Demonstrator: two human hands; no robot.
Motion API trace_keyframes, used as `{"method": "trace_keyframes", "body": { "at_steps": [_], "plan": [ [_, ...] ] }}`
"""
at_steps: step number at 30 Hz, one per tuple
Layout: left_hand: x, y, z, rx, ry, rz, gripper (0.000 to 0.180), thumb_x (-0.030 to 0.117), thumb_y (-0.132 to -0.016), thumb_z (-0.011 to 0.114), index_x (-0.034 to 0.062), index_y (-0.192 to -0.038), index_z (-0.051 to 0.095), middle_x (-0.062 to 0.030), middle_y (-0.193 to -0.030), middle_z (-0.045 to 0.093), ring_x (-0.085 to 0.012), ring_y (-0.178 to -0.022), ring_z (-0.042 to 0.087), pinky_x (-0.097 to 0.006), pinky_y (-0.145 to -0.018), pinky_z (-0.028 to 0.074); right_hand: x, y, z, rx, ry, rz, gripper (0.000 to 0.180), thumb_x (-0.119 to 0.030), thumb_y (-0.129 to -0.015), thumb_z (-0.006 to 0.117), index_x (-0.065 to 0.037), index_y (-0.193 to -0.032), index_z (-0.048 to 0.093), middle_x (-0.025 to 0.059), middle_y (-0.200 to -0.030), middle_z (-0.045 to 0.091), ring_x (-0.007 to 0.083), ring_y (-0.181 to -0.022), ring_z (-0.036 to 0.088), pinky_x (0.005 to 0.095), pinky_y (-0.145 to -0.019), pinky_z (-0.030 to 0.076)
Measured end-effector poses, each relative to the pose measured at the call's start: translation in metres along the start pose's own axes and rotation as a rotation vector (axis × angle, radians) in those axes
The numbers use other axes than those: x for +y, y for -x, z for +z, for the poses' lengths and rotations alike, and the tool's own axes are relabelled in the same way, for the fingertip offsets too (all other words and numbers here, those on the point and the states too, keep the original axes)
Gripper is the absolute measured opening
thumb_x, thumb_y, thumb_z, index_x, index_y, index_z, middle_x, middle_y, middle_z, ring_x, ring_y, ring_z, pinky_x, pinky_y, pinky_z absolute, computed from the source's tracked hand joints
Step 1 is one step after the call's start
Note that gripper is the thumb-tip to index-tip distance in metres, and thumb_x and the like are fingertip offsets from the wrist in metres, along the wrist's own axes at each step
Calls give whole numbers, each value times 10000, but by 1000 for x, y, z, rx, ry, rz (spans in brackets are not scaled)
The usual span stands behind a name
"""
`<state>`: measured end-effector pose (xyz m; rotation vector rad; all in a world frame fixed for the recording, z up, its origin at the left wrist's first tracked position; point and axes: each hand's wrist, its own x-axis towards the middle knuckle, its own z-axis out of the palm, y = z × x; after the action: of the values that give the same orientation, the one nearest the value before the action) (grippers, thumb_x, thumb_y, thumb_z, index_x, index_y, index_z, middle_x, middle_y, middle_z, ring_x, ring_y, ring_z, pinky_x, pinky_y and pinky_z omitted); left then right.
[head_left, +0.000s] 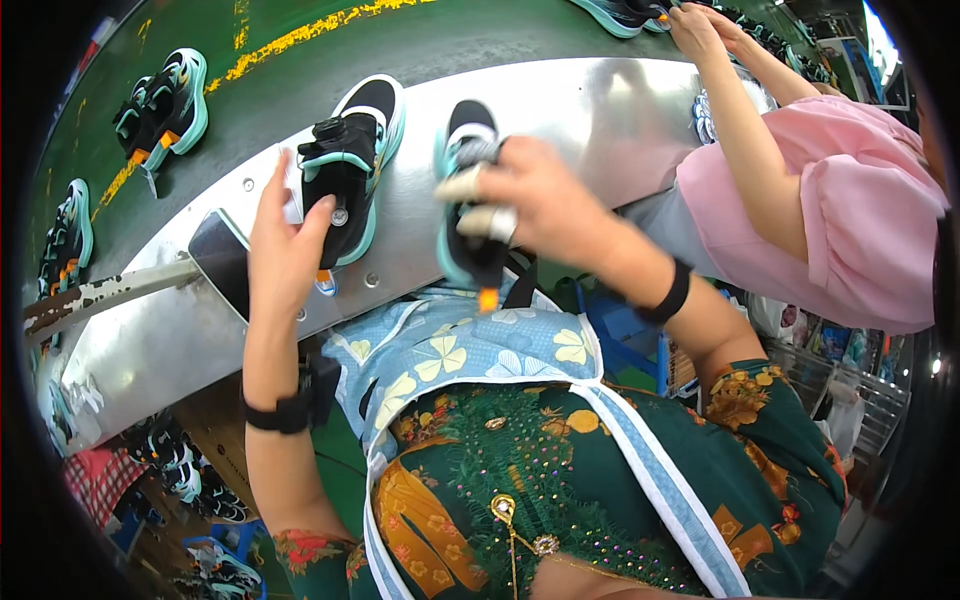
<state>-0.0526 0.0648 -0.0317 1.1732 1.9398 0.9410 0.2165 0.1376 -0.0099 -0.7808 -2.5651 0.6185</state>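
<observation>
Two black sneakers with mint-green soles lie on the metal worktop in front of me. My left hand (288, 235) is at the near left side of the left sneaker (340, 185), its thumb over the shoe's opening and its fingers along the outer wall. A round dark knob sits on that shoe's tongue. My right hand (535, 195), smeared by motion, is over the right sneaker (470, 125) and hides its middle. Light covers sit on two of its fingers. Whether it grips the shoe I cannot make out. An orange tab shows at the right sneaker's heel.
A green conveyor belt (420, 42) with yellow lines runs beyond the metal worktop (560, 100), carrying more sneakers (165, 110) at the left. A worn metal bar (110, 295) juts in from the left. Close at the right, a co-worker in pink (800, 190) handles another shoe.
</observation>
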Motion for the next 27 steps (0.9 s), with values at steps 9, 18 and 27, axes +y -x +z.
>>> {"method": "trace_keyframes", "body": {
  "at_steps": [9,18,27],
  "plan": [
    [-23,53,18,-122,181,27,360,-11,-881,555,21,-1235,607,-90,-1047,664,-153,-924,618,-280,-839,484,-13,-36,-27,-192,-321,157,576,-189,-787,746,-229,-1335,574,85,-868,540,196,-798,589,316,-701,476],
    [-19,57,35,-24,500,-194,190,77,-917,581,-36,-1054,647,-55,-942,661,-131,-843,613,-263,-794,480,-29,-40,10,-448,-165,-173,534,-137,-719,743,-186,-1226,583,101,-853,516,320,-791,588,408,-659,477],
    [9,92,17,-45,-98,375,95,25,-845,576,13,-898,654,-93,-876,633,-215,-796,575,-341,-688,447,-26,-36,14,-363,-186,-11,447,-145,-747,715,-144,-1168,567,135,-935,591,343,-889,636,440,-712,512]
  ]
}}
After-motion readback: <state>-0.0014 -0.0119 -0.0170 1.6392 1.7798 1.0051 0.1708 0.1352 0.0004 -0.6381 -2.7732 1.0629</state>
